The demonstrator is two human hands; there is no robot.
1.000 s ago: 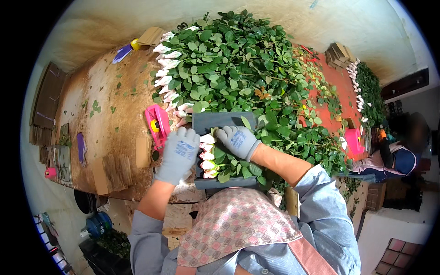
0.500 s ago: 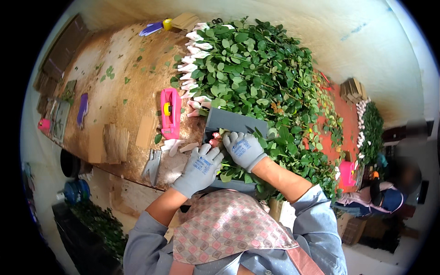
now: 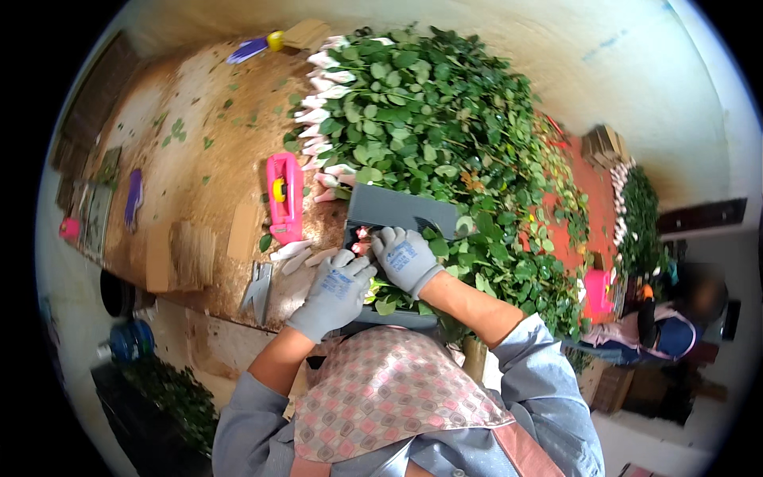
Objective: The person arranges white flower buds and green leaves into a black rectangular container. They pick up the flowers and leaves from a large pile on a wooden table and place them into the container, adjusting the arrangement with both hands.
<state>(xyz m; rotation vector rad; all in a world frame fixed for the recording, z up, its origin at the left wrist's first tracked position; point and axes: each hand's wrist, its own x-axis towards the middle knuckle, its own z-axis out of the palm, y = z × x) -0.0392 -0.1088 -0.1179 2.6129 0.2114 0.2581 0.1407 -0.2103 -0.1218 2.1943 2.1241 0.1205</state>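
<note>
Two small pink roses (image 3: 361,241) lie in a dark grey trough-like holder (image 3: 401,208) in front of me. My right hand (image 3: 407,259), in a grey glove, is closed at the roses' right side, its curled fingers over their stems. My left hand (image 3: 334,292), gloved alike, is closed just below the rose heads, fingertips bent inward; what they pinch is hidden. Green leaves (image 3: 386,305) stick out beneath and between my hands. Beyond the holder lies a large heap of leafy rose stems (image 3: 429,111), with white-wrapped heads (image 3: 316,116) along its left edge.
Left of the holder stand a pink tape dispenser (image 3: 286,199), a metal stapler-like tool (image 3: 257,292) and white paper wraps (image 3: 296,258). Cardboard pieces (image 3: 181,256) and purple gloves (image 3: 133,199) lie farther left. At far right a person (image 3: 656,330) works beside another stem pile (image 3: 638,215).
The view has shifted slightly, moving the whole scene left. My hands stay at the roses in the holder, with the rose heads now showing a little more.
</note>
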